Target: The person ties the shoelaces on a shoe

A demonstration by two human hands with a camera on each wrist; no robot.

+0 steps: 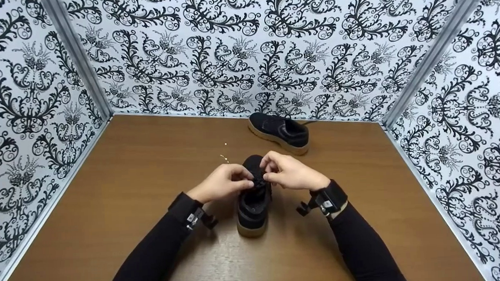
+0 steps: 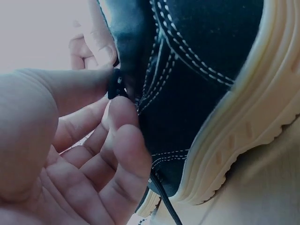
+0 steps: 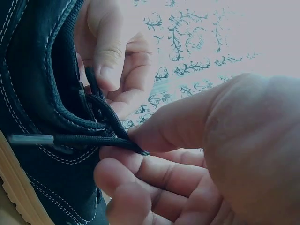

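Observation:
A black shoe [image 1: 252, 218] with white stitching and a tan sole stands upright on the table, its heel toward me. Over its lacing, my left hand [image 1: 224, 183] pinches a piece of black shoelace [image 2: 116, 85] between thumb and fingertip. From the other side my right hand [image 1: 291, 172] pinches a looped part of the lace [image 3: 115, 117] between thumb and forefinger. A lace end with a pale, clear-looking aglet [image 3: 32, 139] juts from the right hand's pinch across the shoe's side. Another stretch of lace [image 2: 165, 199] hangs down near the toe.
A second black shoe [image 1: 274, 126] with a tan sole stands behind, near the back wall, a lace trailing beside it. The brown wooden table [image 1: 149, 153] is enclosed by patterned white panels [image 1: 229, 52] at the back and sides. Small light specks [image 1: 224, 157] show left of the toe.

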